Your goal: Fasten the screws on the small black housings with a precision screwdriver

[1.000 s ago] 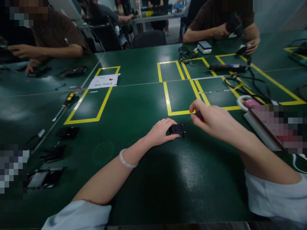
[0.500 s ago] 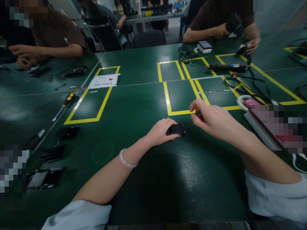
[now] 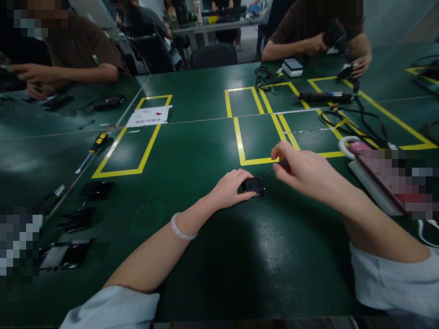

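Observation:
My left hand [image 3: 233,188] grips a small black box-shaped part [image 3: 254,186] from its left side, thumb at the near edge and fingers along the far edge. The part rests on the green table [image 3: 192,269]. To its upper right, my right hand [image 3: 295,167] is closed around the dark handle of a thin screwdriver [image 3: 269,172]. The thin shaft slopes down to the part's far right corner, where the tip is too small to make out. Small metallic points show on the part's right side.
A yellow-black screwdriver [image 3: 98,142], a paper label [image 3: 148,116] and several black parts [image 3: 97,189] lie to the left. Yellow tape [image 3: 240,137] marks the table. A black tool [image 3: 324,97] and cables are at right. Two people sit across.
My hands, the black part and the screwdriver look unmoved. Across the table at the left, a person's hands have shifted slightly left.

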`<state>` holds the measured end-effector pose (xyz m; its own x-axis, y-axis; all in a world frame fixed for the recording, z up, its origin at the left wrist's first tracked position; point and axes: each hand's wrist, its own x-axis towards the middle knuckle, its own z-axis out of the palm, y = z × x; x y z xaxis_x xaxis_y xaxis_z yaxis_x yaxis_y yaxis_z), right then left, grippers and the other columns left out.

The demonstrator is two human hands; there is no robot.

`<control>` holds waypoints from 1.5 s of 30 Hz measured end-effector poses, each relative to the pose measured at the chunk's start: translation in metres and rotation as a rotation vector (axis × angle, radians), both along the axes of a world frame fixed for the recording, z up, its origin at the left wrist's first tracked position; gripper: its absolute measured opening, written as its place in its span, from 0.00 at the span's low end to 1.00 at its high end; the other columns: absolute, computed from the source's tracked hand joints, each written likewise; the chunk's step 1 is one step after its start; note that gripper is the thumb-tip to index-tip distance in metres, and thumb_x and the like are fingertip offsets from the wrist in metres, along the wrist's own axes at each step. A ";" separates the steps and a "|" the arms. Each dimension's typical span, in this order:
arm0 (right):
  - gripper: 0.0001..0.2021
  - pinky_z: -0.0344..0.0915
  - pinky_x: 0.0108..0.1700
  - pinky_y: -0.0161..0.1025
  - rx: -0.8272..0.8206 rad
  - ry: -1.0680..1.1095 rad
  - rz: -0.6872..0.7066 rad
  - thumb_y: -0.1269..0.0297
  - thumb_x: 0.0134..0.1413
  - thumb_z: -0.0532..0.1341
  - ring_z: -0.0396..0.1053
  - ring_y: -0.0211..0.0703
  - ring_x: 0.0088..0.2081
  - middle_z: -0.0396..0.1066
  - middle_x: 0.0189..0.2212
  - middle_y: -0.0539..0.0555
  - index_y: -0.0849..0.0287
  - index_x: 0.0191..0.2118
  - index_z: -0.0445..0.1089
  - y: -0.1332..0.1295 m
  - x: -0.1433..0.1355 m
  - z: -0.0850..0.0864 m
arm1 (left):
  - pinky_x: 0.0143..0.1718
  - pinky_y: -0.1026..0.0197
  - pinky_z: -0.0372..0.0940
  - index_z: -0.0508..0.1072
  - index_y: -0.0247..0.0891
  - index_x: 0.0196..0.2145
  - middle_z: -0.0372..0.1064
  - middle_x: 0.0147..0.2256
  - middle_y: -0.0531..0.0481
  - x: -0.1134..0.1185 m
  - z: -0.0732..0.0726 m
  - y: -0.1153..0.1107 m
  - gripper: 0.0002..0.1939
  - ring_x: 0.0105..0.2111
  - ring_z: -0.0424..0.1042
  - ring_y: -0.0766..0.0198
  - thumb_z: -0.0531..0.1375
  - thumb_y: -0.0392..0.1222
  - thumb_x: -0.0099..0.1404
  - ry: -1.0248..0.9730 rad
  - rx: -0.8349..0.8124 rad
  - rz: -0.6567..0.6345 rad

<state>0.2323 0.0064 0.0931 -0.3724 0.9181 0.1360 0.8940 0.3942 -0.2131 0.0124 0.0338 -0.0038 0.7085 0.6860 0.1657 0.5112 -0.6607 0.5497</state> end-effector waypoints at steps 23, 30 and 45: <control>0.11 0.51 0.28 0.38 -0.001 -0.043 -0.029 0.55 0.64 0.49 0.71 0.47 0.30 0.74 0.30 0.52 0.55 0.44 0.61 0.000 0.000 -0.001 | 0.48 0.53 0.62 0.66 0.39 0.50 0.67 0.46 0.45 0.000 0.001 0.000 0.21 0.46 0.66 0.55 0.59 0.54 0.65 0.001 0.001 -0.005; 0.10 0.53 0.29 0.38 0.022 -0.005 -0.009 0.62 0.59 0.53 0.71 0.47 0.30 0.73 0.30 0.52 0.56 0.46 0.59 -0.001 0.000 -0.001 | 0.48 0.53 0.62 0.66 0.39 0.49 0.67 0.46 0.45 0.000 0.002 0.000 0.20 0.46 0.66 0.55 0.59 0.53 0.65 0.001 -0.008 -0.013; 0.10 0.52 0.28 0.37 0.062 0.001 0.000 0.61 0.60 0.52 0.68 0.44 0.28 0.72 0.29 0.52 0.57 0.45 0.60 0.000 0.000 -0.003 | 0.49 0.52 0.62 0.66 0.40 0.49 0.67 0.47 0.44 0.000 0.003 0.000 0.20 0.47 0.67 0.54 0.58 0.54 0.65 0.005 -0.019 -0.002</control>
